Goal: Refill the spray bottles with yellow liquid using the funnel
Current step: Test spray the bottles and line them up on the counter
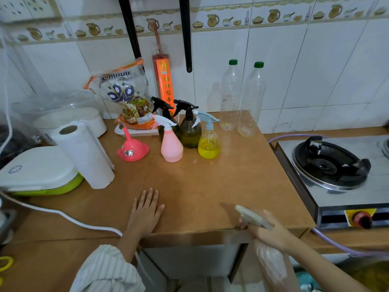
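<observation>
The left hand (146,209) lies spread flat on the surface (210,186); beyond it the funnel (132,149) sits upturned, unused. Farther right, one spray bottle (209,140) already holds yellow liquid, while the right hand (271,232) grips a pale bottle (269,262) below the surface's edge, apparently awaiting filling.

A paper towel roll (84,153) stands beside a white-lidded container (36,171).

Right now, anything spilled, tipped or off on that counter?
No spill shows. The pink funnel sits mouth-down, spout up. The right hand grips a pale spray bottle hanging below the counter edge, its image blurred.
</observation>
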